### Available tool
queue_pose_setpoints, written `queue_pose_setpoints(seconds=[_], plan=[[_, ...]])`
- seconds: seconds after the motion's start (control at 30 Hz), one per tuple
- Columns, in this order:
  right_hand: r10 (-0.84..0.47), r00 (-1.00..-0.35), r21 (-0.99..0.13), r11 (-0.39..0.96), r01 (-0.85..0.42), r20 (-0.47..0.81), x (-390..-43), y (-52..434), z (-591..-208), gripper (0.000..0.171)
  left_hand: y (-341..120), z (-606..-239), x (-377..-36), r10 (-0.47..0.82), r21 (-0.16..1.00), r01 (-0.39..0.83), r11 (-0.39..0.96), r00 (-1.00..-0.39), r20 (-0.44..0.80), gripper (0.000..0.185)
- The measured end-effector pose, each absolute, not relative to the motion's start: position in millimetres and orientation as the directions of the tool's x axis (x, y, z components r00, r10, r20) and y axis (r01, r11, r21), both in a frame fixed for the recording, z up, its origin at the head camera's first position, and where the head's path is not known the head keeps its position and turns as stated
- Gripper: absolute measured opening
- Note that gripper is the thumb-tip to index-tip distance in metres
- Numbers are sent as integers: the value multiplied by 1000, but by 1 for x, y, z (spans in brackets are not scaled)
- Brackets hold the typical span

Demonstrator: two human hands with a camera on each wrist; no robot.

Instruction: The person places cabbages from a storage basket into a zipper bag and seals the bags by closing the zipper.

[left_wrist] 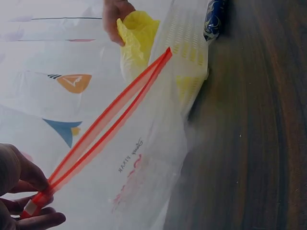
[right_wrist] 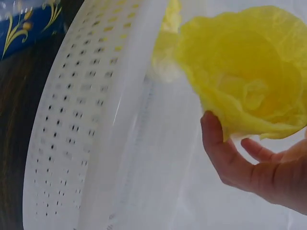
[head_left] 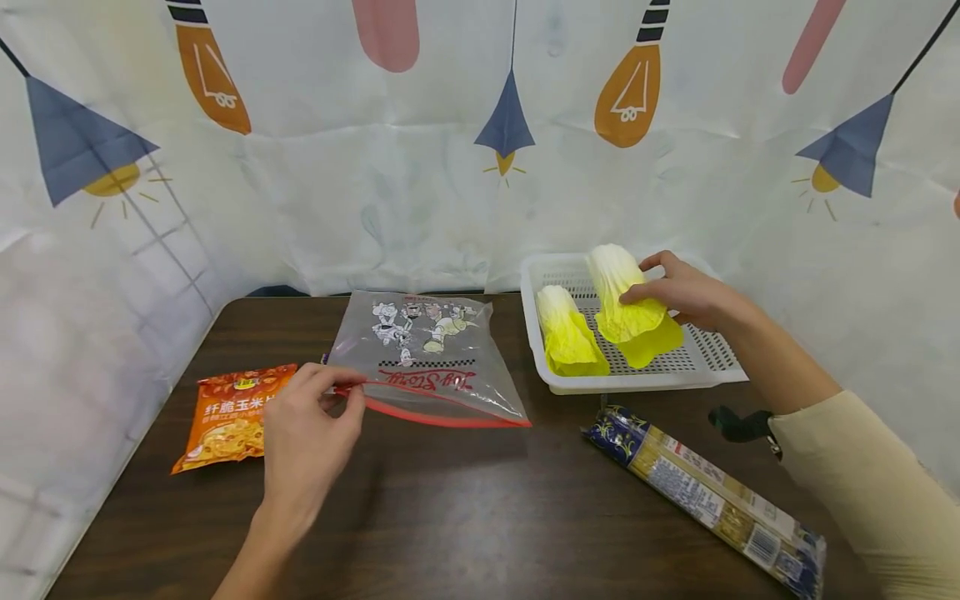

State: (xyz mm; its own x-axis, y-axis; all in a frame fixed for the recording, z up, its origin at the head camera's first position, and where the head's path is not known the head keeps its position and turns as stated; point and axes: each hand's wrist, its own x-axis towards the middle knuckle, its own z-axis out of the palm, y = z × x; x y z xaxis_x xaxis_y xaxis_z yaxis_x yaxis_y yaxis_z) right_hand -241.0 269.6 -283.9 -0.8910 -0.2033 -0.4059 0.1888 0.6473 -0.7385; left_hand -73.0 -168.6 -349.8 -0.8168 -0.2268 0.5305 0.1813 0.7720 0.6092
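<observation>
With thumb and fingers, my left hand (head_left: 311,425) pinches one end of the red zip edge of a clear zip bag (head_left: 450,350), printed with cartoon figures. In the left wrist view the bag's red-edged mouth (left_wrist: 112,122) shows a narrow gap between its two strips. My right hand (head_left: 686,292) holds a yellow-and-white napa cabbage leaf (head_left: 622,292) over a white perforated basket (head_left: 720,354). The right wrist view looks into the leaf's curled, ruffled yellow end (right_wrist: 244,72), with fingers at its side. A second cabbage leaf (head_left: 566,333) lies in the basket's left part.
An orange snack packet (head_left: 228,417) lies on the dark wooden table (head_left: 465,517), partly behind my left hand. A long pack of noodles (head_left: 712,496) lies slantwise at the front right, near my right sleeve (head_left: 862,475). A printed white curtain (head_left: 420,200) hangs behind the table.
</observation>
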Motion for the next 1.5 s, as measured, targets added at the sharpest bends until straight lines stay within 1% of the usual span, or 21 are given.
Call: queue_pose_setpoints(seconds=[0.17, 0.3, 0.47, 0.63, 0.87, 1.13, 1.23, 1.37, 1.5], plan=[[-225, -897, -800, 566, 197, -380, -228, 263, -279, 86, -171, -345, -75, -221, 595, 209, 776, -793, 567, 7], [-255, -898, -848, 491, 199, -358, -215, 255, -274, 81, -171, -341, -76, -220, 583, 227, 781, -773, 596, 7], [-335, -877, -898, 390, 202, -343, -199, 246, -268, 72, -170, -337, -77, -224, 572, 239, 785, -750, 622, 7], [-389, -857, -923, 317, 219, -337, -185, 236, -264, 65, -170, -332, -78, -233, 558, 243, 794, -726, 647, 7], [-459, -836, -945, 262, 194, -299, -171, 222, -264, 62, -169, -325, -78, -235, 533, 257, 806, -688, 687, 11], [-536, -809, -965, 225, 138, -241, -154, 208, -267, 61, -168, -320, -80, -228, 516, 276, 811, -663, 713, 11], [-560, -796, -969, 202, 140, -232, -148, 201, -271, 60, -168, -319, -80, -227, 511, 284, 811, -652, 723, 11], [-584, -777, -971, 175, 164, -236, -138, 191, -276, 64, -167, -319, -81, -233, 513, 284, 810, -647, 726, 11], [-610, -762, -975, 165, 147, -218, -128, 183, -280, 69, -165, -321, -81, -236, 520, 290, 803, -647, 725, 10]])
